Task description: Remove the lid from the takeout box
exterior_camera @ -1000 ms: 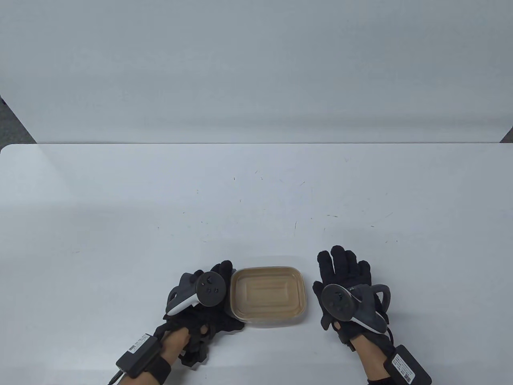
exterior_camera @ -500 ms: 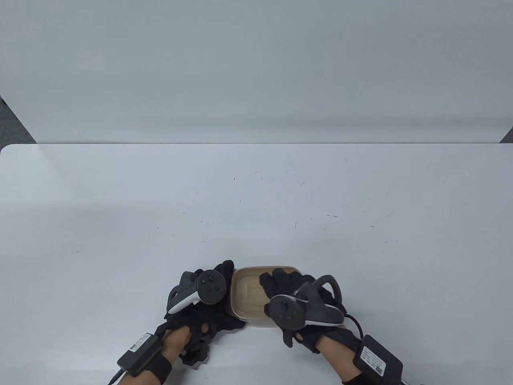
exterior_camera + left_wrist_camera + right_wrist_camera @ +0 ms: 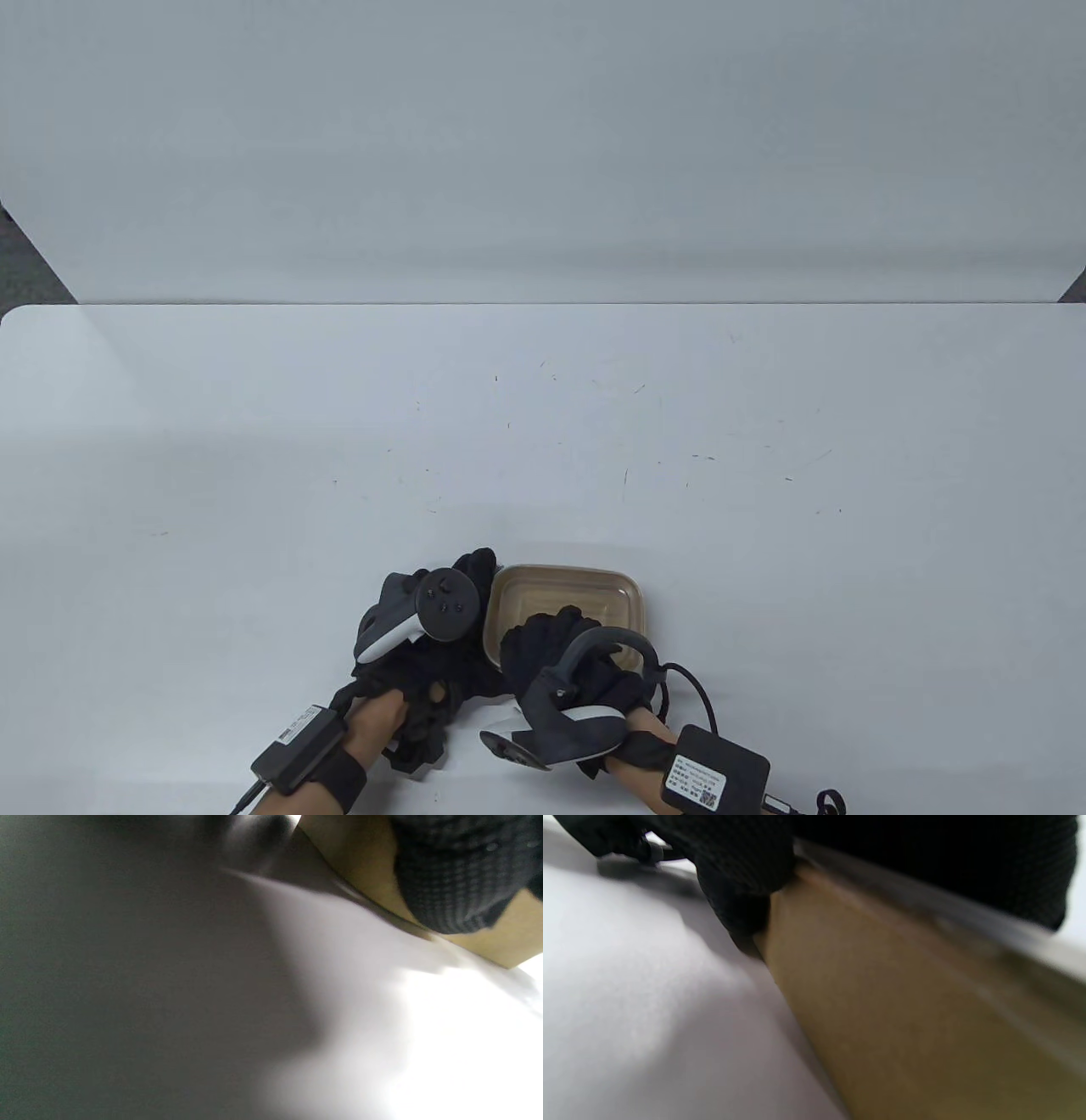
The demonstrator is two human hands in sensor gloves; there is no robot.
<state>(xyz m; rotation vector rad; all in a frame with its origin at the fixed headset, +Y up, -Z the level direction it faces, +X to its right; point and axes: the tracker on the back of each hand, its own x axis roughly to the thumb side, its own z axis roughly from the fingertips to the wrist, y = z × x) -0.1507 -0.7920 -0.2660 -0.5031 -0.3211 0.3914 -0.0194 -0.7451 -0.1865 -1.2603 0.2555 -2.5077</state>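
The takeout box [image 3: 564, 607] sits near the front edge of the white table [image 3: 543, 407], between the two hands. It is a shallow rectangular tub with rounded corners, tan like kraft paper on its walls. A clear lid [image 3: 594, 586] covers the top, its rim catching light as a pale line; in the right wrist view that rim [image 3: 925, 906] runs as a blurred grey band above the smooth brown side wall [image 3: 903, 1018].

The left hand [image 3: 441, 654], in a black knit glove, presses against the box's left end; how far its fingers curl I cannot tell. The right hand [image 3: 577, 662] reaches over the near right part of the lid, and its thumb [image 3: 742, 874] grips the near corner at the rim, so it is closed on the lid's edge.

The table is matte and scuffed with small dark marks. Wrist packs [image 3: 717, 768] carry white labels, but the print is too small to read.
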